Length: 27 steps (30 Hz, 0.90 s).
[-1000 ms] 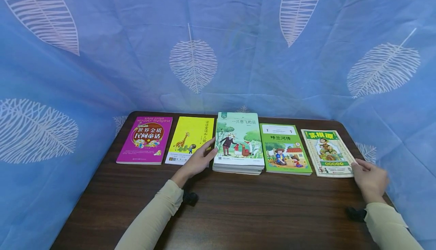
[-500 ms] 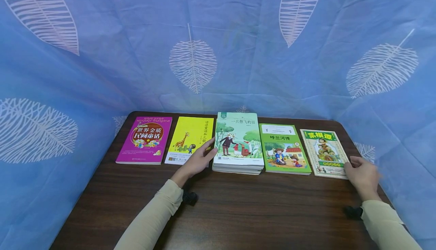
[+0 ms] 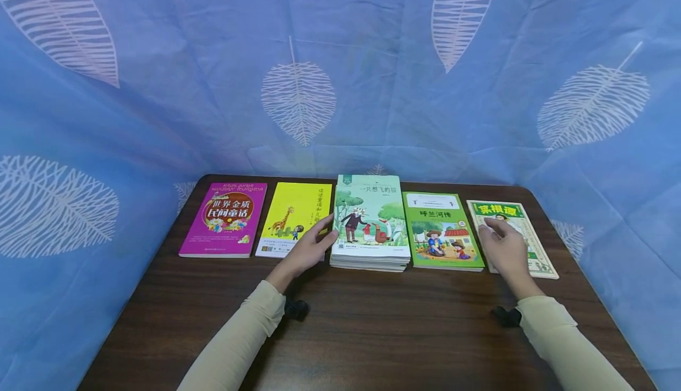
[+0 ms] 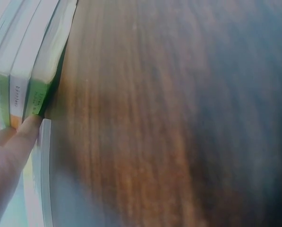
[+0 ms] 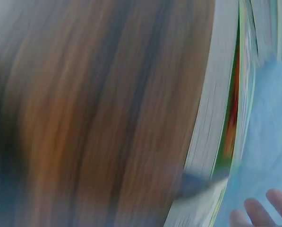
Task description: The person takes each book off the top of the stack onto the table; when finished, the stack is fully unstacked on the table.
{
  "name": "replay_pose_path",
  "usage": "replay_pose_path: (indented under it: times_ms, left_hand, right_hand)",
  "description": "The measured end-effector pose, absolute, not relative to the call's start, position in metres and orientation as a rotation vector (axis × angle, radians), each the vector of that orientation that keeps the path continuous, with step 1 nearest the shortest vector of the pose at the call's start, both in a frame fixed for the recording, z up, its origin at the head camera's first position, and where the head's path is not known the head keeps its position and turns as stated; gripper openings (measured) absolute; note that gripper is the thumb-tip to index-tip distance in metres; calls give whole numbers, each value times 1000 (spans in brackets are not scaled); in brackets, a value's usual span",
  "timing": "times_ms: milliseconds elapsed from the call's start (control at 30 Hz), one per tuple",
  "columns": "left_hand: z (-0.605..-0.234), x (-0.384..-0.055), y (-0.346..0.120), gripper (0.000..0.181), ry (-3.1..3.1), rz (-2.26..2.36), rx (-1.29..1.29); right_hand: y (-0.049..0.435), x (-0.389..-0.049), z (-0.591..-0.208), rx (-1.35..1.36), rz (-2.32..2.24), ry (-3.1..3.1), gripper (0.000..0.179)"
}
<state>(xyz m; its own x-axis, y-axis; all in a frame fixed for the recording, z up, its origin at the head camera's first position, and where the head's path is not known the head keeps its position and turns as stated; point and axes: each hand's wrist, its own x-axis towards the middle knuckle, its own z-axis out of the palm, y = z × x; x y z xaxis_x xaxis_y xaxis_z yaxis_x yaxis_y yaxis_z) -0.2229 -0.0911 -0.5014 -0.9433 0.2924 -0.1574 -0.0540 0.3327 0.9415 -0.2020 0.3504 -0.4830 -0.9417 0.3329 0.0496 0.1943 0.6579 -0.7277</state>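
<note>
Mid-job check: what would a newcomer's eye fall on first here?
Probably the stack of books with the pale green top cover, mid-row, the left hand at its left side. Next, perhaps the magenta book at the row's left end, and the right hand partly hiding the cream book at the right end.

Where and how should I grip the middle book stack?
Likely by both long sides: the left hand touches one, and the book stack rises above the bright green book beside it, so the right hand could come from the right.
</note>
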Motion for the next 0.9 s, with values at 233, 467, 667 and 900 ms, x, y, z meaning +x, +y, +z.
replay_pose_path:
  times_ms: [233,467,667,900]
  left_hand:
    - [-499,-221,-89,73,2293,1655,191]
    - [-499,-223,-88,77,2306,1621,146]
    - [-497,-224,-85,82,2327,1607,131]
    - [-492,-224,-80,90,2386,1567,103]
  right_hand:
    - [302,-207,-487,-257,1283,-2677,56]
    - [260,-204,-497,-22,1548,-2648,60]
    - [233,-200,-500,-1,1700,-2640,62]
    - [216,-195,-497,-22,1707,-2715,65]
